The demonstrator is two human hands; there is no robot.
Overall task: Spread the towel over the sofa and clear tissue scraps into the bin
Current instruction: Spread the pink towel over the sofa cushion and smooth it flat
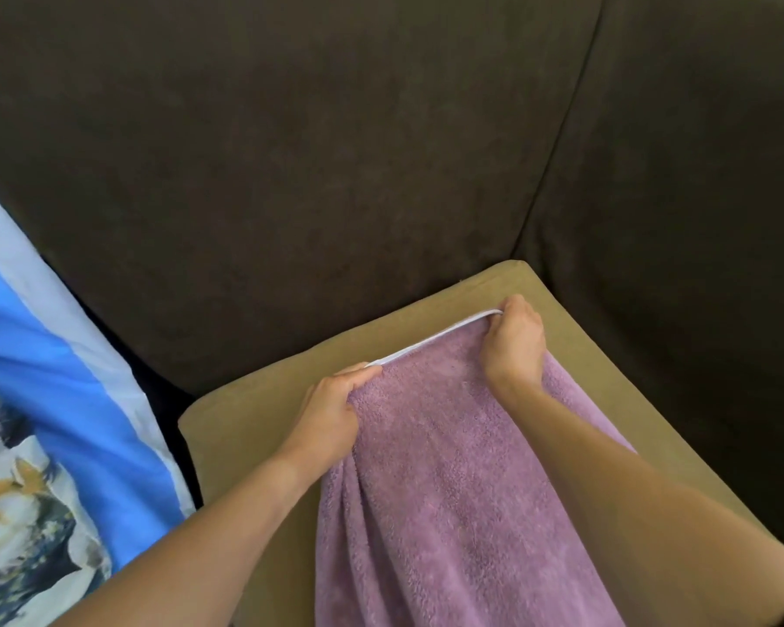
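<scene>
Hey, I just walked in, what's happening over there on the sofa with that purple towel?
A person is laying a purple towel over the tan seat cushion of a dark brown sofa. The left hand and right hand each grip the towel's far, white-trimmed edge, holding it stretched between them near the backrest. The rest of the towel runs back toward the person, still bunched in folds. A blue printed fabric lies at the left. No tissue scraps or bin are in view.

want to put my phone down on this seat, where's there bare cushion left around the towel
Bare tan cushion shows left of the left hand, in the strip between the towel edge and the dark backrest, and narrowly right of the right hand. The middle is taken by towel and arms; the blue printed fabric crowds the far left.
</scene>
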